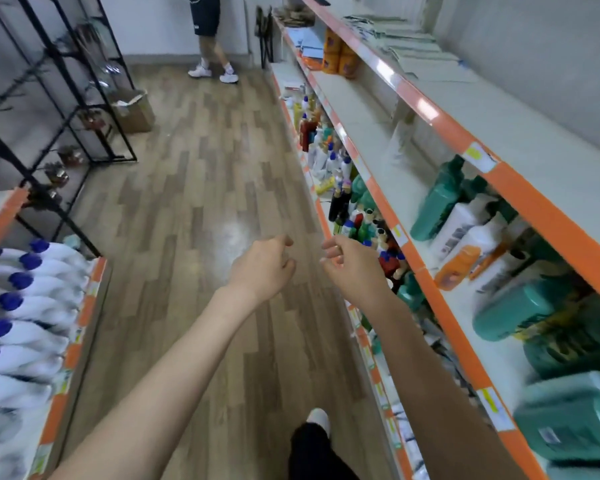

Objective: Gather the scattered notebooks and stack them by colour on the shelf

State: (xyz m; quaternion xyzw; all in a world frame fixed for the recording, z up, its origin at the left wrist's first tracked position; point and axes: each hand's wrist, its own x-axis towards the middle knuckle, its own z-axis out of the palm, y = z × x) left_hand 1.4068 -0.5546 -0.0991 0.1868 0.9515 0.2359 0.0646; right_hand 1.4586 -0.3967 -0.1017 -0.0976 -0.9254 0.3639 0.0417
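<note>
Both hands are hanging out over the aisle floor (194, 174), left hand (262, 268) and right hand (352, 268) loosely curled, gripping nothing, notebooks (420, 50) lying up on the top shelf (520, 133)

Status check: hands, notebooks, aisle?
Left hand and right hand open, empty. Notebooks on top shelf, far end. Person standing down aisle.
</note>
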